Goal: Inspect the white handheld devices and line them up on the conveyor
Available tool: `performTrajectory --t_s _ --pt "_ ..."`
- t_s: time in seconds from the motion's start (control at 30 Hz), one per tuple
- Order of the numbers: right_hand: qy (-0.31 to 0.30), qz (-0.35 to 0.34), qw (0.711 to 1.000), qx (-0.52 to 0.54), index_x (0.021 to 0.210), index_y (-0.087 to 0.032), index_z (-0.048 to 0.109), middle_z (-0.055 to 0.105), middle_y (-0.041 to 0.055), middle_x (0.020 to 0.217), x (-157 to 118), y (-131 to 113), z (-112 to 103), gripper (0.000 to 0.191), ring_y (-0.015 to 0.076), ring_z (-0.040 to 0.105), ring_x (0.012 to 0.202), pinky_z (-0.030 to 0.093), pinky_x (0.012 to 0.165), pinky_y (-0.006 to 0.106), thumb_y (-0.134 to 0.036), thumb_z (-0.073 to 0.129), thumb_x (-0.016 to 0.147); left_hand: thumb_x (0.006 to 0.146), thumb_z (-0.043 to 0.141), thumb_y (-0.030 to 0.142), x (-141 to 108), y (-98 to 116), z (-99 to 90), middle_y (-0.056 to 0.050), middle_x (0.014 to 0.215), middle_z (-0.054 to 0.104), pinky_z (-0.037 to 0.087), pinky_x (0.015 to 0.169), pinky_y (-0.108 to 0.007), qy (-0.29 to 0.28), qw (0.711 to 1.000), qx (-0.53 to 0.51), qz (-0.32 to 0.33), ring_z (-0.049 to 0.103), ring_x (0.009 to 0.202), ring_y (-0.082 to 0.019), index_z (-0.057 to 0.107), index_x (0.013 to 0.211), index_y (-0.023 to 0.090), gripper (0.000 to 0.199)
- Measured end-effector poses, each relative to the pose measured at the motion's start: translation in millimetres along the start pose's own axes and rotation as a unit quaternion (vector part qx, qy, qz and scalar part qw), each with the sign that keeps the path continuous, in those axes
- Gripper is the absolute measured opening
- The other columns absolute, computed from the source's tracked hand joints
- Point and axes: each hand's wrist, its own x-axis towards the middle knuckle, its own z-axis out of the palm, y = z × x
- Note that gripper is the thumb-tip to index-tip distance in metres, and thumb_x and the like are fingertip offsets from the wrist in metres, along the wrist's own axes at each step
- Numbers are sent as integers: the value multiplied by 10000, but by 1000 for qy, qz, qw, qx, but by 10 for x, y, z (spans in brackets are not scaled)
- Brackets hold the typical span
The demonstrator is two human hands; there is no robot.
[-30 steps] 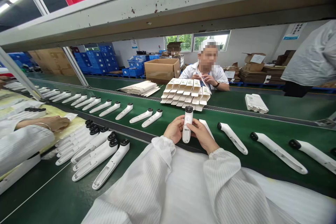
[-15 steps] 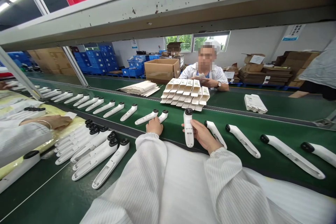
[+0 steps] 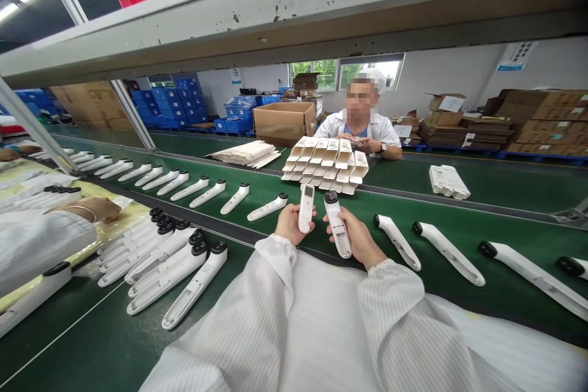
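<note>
White plastic thermometer-like device (image 3: 306, 208) stands upright in the left hand (image 3: 294, 225), fingers curled around its lower end, while the right hand (image 3: 356, 239) firmly grips a second device (image 3: 337, 228), tilted with its black tip up. Both hands are over the green conveyor belt (image 3: 459, 208), a third device (image 3: 267, 207) lying just beyond the left hand and a fourth device (image 3: 397, 242) just right of the right hand.

handheld device casing (image 3: 337, 233): glossy white plastic | conveyor belt (image 3: 459, 312): matt green (rubber, by the look) | sleeve (image 3: 395, 306): striped white cloth
</note>
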Motion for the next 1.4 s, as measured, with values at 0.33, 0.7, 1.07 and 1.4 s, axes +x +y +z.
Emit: performTrajectory --t_s 0.33,0.7,1.07,1.4 --pt "34 -40 989 -139 864 -212 529 577 -13 792 -17 -67 50 225 93 503 535 412 429 207 -398 457 759 862 411 314 0 -97 78 -54 706 577 293 353 -175 -16 999 38 2 500 493 -100 575 885 121 254" --pt "189 34 795 -576 1043 -151 560 626 150 1002 111 50 -417 345 265 605 903 430 759 370 -376 370 863 913 363 451 -54 -206 162 -46 679 561 317 352 -180 -77 995 42 -40 502 498 -101 619 1005 89 453" --pt "13 -132 965 -226 1046 -230 596 637 50 1002 94 47 -115 375 210 595 868 470 800 353 -418 610 721 716 602 108 -33 -367 253 -23 773 601 443 624 -204 -35 998 43 43 562 691 -111 599 888 158 179" --pt "2 -24 999 -33 930 -218 617 629 19 870 18 1 -70 384 169 569 815 482 644 271 -514 656 689 639 629 69 134 -121 -152 -91 1214 549 270 1037 -427 118 760 587 250 379 1248 -291 604 992 222 386"
